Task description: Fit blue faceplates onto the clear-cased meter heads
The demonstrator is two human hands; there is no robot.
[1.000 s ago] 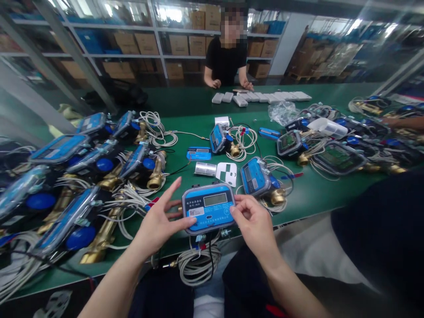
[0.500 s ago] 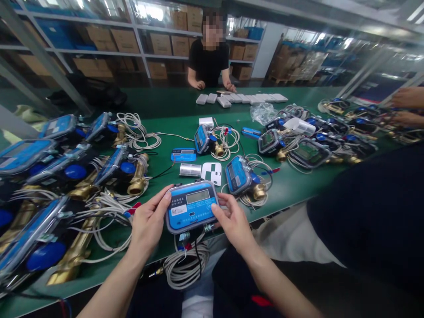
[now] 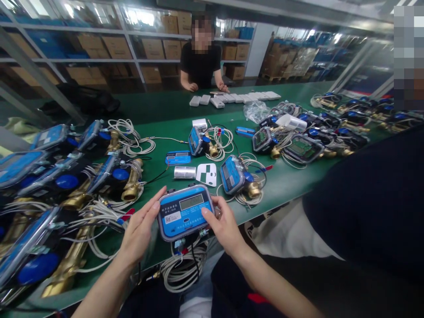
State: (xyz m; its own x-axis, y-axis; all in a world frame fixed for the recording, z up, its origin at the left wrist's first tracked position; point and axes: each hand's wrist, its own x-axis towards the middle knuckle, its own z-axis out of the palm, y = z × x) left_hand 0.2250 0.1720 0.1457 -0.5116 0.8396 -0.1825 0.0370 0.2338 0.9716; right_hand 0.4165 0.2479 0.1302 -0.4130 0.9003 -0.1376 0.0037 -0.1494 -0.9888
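A blue meter box (image 3: pixel 185 214) with a small grey display and a clear rim is held up at the table's front edge, face toward me. My left hand (image 3: pixel 141 229) rests against its left side, fingers close together and thumb along the edge. On the right side my right hand (image 3: pixel 223 223) grips the box, its thumb on the front face and its fingers behind. A coiled grey cable (image 3: pixel 183 269) hangs below the box. Beyond it lie a silver roll (image 3: pixel 184 172), a white cut-out card (image 3: pixel 206 175) and a blue plate (image 3: pixel 178 157).
Several blue meters (image 3: pixel 49 172) with brass pipes crowd the left. Another meter (image 3: pixel 232 174) stands right of the card, and more meters and an open unit (image 3: pixel 303 149) are farther right. Across the green table (image 3: pixel 159 110) a person (image 3: pixel 201 66) sits behind white boxes (image 3: pixel 217 102).
The view has shifted slightly, so the table items appear a little to the left. The held box appears slightly lower and left. My left fingers look straighter along its side.
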